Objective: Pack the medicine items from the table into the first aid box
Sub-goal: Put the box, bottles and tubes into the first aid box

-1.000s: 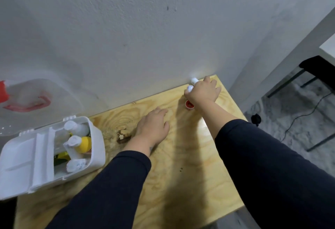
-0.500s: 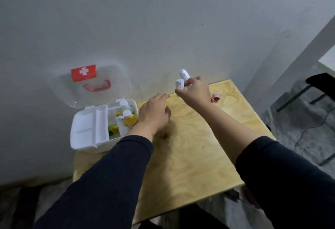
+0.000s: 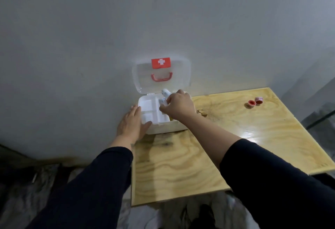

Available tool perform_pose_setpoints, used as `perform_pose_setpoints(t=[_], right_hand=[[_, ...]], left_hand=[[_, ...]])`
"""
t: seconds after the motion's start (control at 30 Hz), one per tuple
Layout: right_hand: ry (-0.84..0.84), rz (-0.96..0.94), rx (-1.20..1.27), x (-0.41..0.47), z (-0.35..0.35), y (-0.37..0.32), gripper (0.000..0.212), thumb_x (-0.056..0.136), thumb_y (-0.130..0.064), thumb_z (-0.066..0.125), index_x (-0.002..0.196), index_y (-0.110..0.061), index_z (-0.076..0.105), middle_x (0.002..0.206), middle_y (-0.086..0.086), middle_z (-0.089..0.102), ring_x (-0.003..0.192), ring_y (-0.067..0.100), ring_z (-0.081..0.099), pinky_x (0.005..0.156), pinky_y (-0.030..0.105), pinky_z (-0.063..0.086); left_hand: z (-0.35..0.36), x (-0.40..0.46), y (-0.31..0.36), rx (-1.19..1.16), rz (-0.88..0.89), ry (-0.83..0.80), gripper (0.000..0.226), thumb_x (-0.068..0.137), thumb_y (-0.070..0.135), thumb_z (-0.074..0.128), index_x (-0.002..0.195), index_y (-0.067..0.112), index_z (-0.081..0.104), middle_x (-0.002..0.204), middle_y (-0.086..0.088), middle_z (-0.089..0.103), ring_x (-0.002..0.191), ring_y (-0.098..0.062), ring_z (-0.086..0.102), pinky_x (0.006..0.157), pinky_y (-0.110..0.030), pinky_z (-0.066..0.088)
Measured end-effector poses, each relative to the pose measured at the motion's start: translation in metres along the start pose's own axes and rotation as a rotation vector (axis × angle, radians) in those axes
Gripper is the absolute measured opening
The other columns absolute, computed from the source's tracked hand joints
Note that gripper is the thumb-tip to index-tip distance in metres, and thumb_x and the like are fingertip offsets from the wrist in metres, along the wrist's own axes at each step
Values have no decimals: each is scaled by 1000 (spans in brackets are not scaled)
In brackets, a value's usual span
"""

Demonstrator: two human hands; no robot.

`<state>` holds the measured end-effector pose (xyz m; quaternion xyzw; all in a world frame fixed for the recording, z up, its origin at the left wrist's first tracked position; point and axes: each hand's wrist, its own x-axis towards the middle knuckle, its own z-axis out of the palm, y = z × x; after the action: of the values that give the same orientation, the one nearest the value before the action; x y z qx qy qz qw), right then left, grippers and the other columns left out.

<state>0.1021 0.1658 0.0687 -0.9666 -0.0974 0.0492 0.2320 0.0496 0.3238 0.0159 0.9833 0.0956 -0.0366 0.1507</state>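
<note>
The white first aid box (image 3: pixel 164 126) stands open at the table's back left corner, its clear lid (image 3: pixel 179 81) with a red cross and red handle leaning against the wall. My right hand (image 3: pixel 178 106) hovers over the box's tray, shut on two small white bottles (image 3: pixel 165 95). My left hand (image 3: pixel 132 124) rests flat against the box's left front corner, holding nothing. A bit of yellow shows inside the box under my right wrist. Two small red-and-pink round items (image 3: pixel 254 102) lie at the table's far right.
The light plywood table (image 3: pixel 226 149) stands against a grey wall, and its front and right edges drop to a dark floor. A small brown scrap (image 3: pixel 201 113) lies on the wood just right of the box. A glass edge shows at far right.
My right hand carried the white bottles from the table's back right over to the box. My left hand moved from the tabletop to the box's left corner. The camera swung left.
</note>
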Motion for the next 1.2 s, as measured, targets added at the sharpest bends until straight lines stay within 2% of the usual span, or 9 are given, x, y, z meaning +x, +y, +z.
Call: perform_pose_setpoints(t=[0.23,0.3,0.37,0.43,0.57,0.7,0.87,1.07,1.2], right_hand=[[-81,75,-21,25,49,-22,40,83,-47,51,87,-11,67,107,17,61,109,31,52,87,39,48],[-92,91,-24,31,54,-24,37,85,-42,48,96,-13,68,111,17,63,109,30,53,86,38,49],[-89,119,-30,37,54,-23,35,90,-22,44,118,-10,61,121,16,59,114,26,52,86,36,46],[-100,119,-39,42,53,-21,46,89,-5,41,134,-11,50,127,15,56,126,23,44,95,35,45],[-61,109,-46,43,61,-16,37,88,-4,47,120,-15,63,127,11,54,119,25,50,97,35,46],[-23,125,26,37,63,-12,33,91,-12,54,123,-16,62,129,10,48,116,28,54,97,36,47],[50,85,181,25,45,1,29,91,-13,53,117,-14,66,127,9,52,96,28,64,80,30,48],[232,161,320,7,2,55,26,89,-6,49,101,-11,72,111,10,66,97,25,63,81,26,48],[212,333,247,1,-26,123,30,85,-5,47,102,-11,72,108,13,70,97,29,65,80,29,50]], left_hand=[[11,6,-15,-17,39,-40,70,94,50,41,149,12,20,160,-4,10,144,-23,19,112,-37,25],[11,6,-17,-2,67,-33,70,94,50,40,148,11,20,160,-4,10,144,-23,18,112,-37,23],[12,6,-19,11,84,-19,69,94,51,41,147,11,22,159,-5,11,144,-23,19,113,-38,24],[12,7,-20,25,99,-10,71,94,52,40,148,9,20,159,-7,11,144,-23,17,114,-36,21],[14,11,-22,90,181,-32,77,95,56,28,150,7,7,160,-7,0,147,-18,1,117,-30,5],[17,16,-23,138,232,-69,76,95,57,24,150,6,10,160,-7,4,147,-16,1,116,-28,2],[17,13,-16,205,202,-54,74,95,57,18,150,7,12,160,-6,6,147,-16,2,118,-32,1],[8,20,34,108,307,54,58,100,40,24,149,8,21,158,-5,17,146,-16,11,118,-33,5],[7,36,104,30,424,72,47,96,26,37,141,13,40,151,-3,35,142,-15,24,116,-31,17]])
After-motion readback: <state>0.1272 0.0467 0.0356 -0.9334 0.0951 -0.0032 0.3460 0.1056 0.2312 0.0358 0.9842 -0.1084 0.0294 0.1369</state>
